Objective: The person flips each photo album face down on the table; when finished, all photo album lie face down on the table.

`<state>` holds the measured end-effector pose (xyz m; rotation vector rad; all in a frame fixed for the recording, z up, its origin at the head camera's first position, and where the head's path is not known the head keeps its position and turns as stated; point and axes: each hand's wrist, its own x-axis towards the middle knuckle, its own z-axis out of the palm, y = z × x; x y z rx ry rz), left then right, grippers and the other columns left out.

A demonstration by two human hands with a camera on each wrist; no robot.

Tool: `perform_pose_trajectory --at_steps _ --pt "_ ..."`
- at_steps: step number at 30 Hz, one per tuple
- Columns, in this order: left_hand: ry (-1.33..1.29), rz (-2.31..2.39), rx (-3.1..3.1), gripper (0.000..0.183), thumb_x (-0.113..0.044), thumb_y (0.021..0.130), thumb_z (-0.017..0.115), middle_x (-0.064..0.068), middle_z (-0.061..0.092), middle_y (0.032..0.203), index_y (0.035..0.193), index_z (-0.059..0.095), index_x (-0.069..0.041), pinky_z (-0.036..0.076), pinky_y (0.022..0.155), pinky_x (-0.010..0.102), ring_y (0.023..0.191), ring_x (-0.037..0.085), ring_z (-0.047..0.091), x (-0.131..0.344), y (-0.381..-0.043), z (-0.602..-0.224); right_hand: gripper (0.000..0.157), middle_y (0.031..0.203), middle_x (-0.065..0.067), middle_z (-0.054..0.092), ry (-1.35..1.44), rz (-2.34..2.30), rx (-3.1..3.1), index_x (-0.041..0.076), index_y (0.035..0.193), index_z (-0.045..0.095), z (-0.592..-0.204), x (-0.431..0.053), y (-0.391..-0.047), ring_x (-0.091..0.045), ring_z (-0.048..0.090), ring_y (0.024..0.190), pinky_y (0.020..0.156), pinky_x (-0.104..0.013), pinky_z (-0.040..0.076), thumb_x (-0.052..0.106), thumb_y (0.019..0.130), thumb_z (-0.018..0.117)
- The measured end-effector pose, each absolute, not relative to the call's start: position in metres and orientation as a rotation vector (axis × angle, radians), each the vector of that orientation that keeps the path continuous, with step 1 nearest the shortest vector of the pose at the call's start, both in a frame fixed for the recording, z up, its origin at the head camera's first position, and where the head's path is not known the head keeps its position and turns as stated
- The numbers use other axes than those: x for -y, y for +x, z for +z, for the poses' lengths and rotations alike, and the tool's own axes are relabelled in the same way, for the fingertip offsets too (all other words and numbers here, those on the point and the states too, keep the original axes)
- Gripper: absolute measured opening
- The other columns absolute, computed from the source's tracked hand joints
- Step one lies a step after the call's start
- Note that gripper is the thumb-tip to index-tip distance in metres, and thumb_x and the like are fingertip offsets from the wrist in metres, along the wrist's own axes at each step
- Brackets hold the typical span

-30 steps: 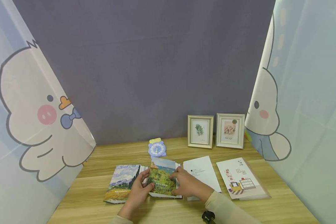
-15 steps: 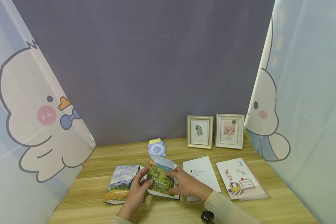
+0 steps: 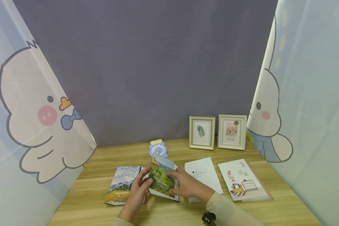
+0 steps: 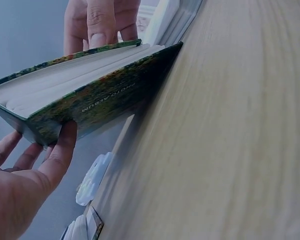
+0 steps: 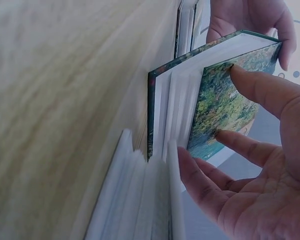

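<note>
Tilted over the surface (image 3: 152, 216) between a second album (image 3: 122, 183) and a white book (image 3: 203, 174), the album (image 3: 160, 178) sits in the left hand's (image 3: 138, 190) grip, so the right hand (image 3: 183, 185), loose and merely touching, should guide lightly without bending its cover.

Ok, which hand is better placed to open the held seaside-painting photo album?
Probably the right hand: its fingers touch the front cover away from the spine, while the left hand grips the spine side.
</note>
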<state>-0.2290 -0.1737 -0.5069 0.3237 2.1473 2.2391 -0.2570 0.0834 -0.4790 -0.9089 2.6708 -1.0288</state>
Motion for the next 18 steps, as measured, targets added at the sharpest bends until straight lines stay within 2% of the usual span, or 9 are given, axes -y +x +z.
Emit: perform_pose_trajectory --at_steps 5,13,15,18 --pt "0.327 2.248 -2.153 0.055 -0.021 0.109 0.058 0.014 0.032 0.164 0.16 0.041 -0.014 0.046 0.066 0.036 0.138 0.028 0.044 0.1734 -0.2278 -0.5046 0.068 0.126 -0.006 0.053 -0.896 -1.087 -2.639 0.018 0.146 0.06 -0.4784 -0.0832 -0.2572 -0.025 0.06 0.109 0.077 -0.031 0.053 0.038 0.087 0.086" --pt "0.348 2.273 -2.116 0.053 -0.022 0.11 0.055 0.009 0.031 0.166 0.16 0.041 -0.014 0.045 0.074 0.032 0.134 0.017 0.048 0.174 -0.2274 -0.5045 0.071 0.137 -0.008 0.053 -0.865 -1.102 -2.63 0.023 0.149 0.057 -0.4804 -0.0821 -0.2577 -0.029 0.06 0.122 0.081 -0.033 0.056 0.043 0.087 0.086" --pt "0.367 2.284 -2.103 0.052 -0.021 0.111 0.054 0.009 0.031 0.166 0.16 0.04 -0.013 0.045 0.075 0.03 0.131 0.015 0.048 0.1739 -0.2272 -0.5042 0.074 0.141 -0.009 0.052 -0.865 -1.109 -2.631 0.023 0.151 0.056 -0.4811 -0.0814 -0.2577 -0.03 0.06 0.123 0.083 -0.033 0.056 0.044 0.087 0.086" --pt "0.392 2.297 -2.075 0.052 -0.02 0.111 0.052 0.011 0.03 0.167 0.161 0.038 -0.01 0.047 0.085 0.027 0.134 0.013 0.046 0.1737 -0.2267 -0.5033 0.078 0.142 -0.01 0.052 -0.869 -1.149 -2.614 0.023 0.154 0.053 -0.4811 -0.0805 -0.2576 -0.03 0.063 0.118 0.081 -0.031 0.056 0.043 0.087 0.086"
